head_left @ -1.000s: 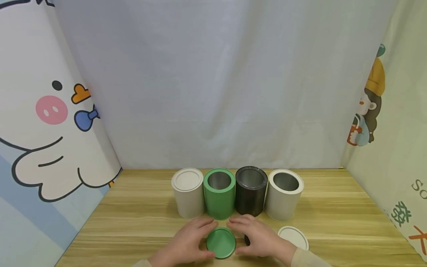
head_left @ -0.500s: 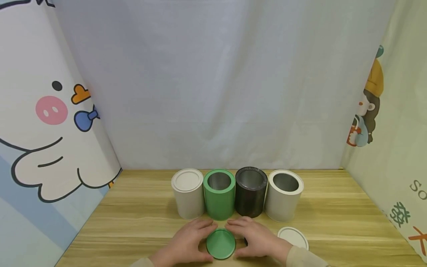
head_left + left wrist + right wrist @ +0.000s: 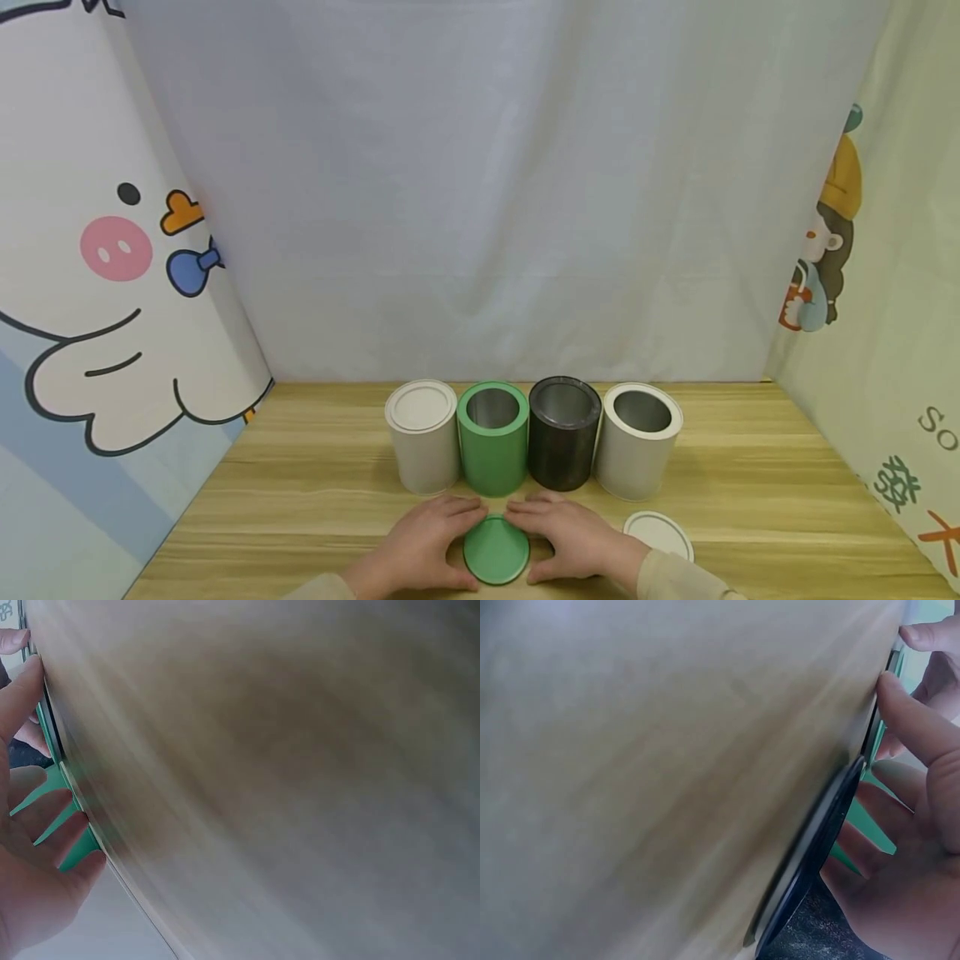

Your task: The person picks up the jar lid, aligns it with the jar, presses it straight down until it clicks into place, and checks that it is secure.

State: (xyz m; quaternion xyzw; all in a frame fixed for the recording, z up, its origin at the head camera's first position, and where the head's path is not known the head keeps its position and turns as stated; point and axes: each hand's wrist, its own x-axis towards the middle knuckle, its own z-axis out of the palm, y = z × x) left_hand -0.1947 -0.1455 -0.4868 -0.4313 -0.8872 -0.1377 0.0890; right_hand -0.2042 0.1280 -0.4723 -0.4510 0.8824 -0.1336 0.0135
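In the head view a round green lid (image 3: 497, 549) lies flat on the table between my two hands. My left hand (image 3: 426, 543) curves loosely around its left side, thumb tip at the lower rim and fingertips at the upper rim. Mirroring it on the right is my right hand (image 3: 567, 540), its fingertips close to the upper rim and its thumb a little off the edge. Both wrist views show the fingers spread, near the tabletop. A black lid (image 3: 810, 855) lies beside the right hand in the right wrist view; in the head view that hand hides it.
Behind the hands stand a closed white can (image 3: 423, 442), a green can (image 3: 495, 454), a black can (image 3: 562, 454) and a white can (image 3: 637, 458) with an open top. A white lid (image 3: 660, 535) lies right of my right wrist. A curtain (image 3: 510, 192) backs the wooden table (image 3: 750, 500).
Both hands have drawn in slightly toward the green lid, the right hand's fingers shifting left to its upper rim. The lid and the cans stay where they were.
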